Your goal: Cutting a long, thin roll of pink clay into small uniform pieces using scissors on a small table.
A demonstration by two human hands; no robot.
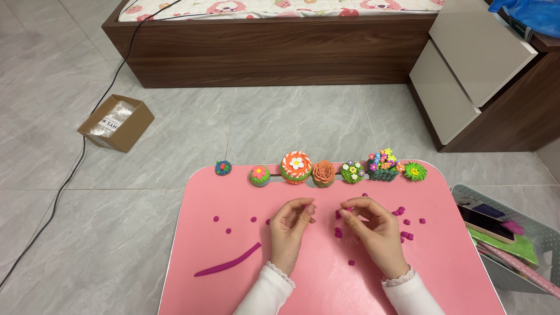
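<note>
White lace cuffs nearest; both hands over pink bench [192, 291]. Purple clay strip [228, 263] lies left, untouched. Left hand [290, 228] fingers pinched nearly closed, likely on a tiny clay bit, can't confirm. Right hand [373, 227] likewise pinched; contents unclear. Purple clay pellets [402, 219] scattered right of it. Risk: a sleeve sweep could roll pellets off the edge, or knock the clay flower figures [324, 173] at the back.

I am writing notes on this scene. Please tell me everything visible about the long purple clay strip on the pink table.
The long purple clay strip is a thin rolled rope of soft-looking magenta clay, tapering at both ends and slightly curved. It lies flat on the pink table, near its left edge, slanting up toward the right. Nothing touches it; the left hand is nearest, apart from it.
</note>
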